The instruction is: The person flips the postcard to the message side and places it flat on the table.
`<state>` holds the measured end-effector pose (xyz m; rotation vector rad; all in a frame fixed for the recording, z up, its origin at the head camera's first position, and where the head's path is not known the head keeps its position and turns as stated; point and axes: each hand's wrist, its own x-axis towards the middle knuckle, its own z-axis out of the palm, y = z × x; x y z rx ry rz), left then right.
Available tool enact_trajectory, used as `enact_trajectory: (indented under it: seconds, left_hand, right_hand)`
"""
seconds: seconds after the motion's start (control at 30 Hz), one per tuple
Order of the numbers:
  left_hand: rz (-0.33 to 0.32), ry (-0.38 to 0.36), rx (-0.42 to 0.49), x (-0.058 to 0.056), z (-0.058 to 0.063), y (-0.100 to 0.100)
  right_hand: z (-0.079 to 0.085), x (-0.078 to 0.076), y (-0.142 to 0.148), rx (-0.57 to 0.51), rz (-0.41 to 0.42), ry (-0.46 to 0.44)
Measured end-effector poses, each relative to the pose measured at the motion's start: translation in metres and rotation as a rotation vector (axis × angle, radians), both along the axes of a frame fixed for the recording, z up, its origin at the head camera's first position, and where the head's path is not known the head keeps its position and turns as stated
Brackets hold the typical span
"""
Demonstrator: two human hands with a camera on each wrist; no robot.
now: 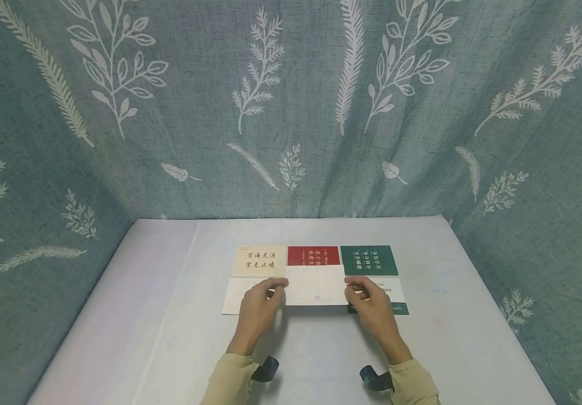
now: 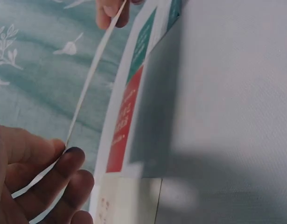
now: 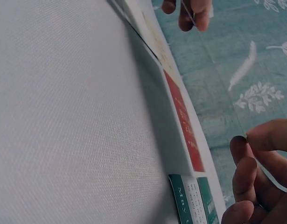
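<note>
A white card (image 1: 315, 284) with a small mark near its lower edge is held above the table by both hands. My left hand (image 1: 261, 302) pinches its left side between thumb and fingers; my right hand (image 1: 373, 305) pinches the right side. In the left wrist view the card (image 2: 91, 74) appears almost edge-on, apart from the tabletop. Behind it, a red card (image 1: 313, 255) is partly covered. A cream card (image 1: 258, 260) with dark lettering lies to the left, and a green card (image 1: 370, 260) with white lettering to the right.
A pale card (image 1: 233, 296) lies below the cream one, partly behind the left hand. A white-and-green card (image 1: 400, 307) sits beneath the green one. The white table (image 1: 179, 337) meets a leaf-patterned teal curtain (image 1: 311, 112) at the back and sides.
</note>
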<state>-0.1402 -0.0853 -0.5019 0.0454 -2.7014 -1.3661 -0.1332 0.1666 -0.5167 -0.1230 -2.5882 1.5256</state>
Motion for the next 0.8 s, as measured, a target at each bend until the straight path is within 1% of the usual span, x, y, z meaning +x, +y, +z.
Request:
enact_trajectory:
  seconds: [0.13, 0.3, 0.57, 0.8]
  left_hand:
    - [-0.006, 0.024, -0.028, 0.0001, -0.0015, 0.0005]
    - [0.009, 0.072, -0.065, 0.0011, -0.0015, 0.0019]
    - [0.042, 0.07, -0.08, -0.0011, -0.0006, 0.0054]
    - [0.045, 0.047, -0.078, -0.0024, -0.0033, 0.0078]
  right_hand:
    - [-0.0002, 0.0003, -0.0009, -0.004, -0.008, -0.012]
    - [0.0001, 0.0007, -0.0014, 0.008, -0.011, -0.016]
    - [0.0011, 0.0011, -0.0013, 0.008, -0.011, -0.011]
    - [-0.0005, 0.0004, -0.0007, 0.013, -0.009, -0.009]
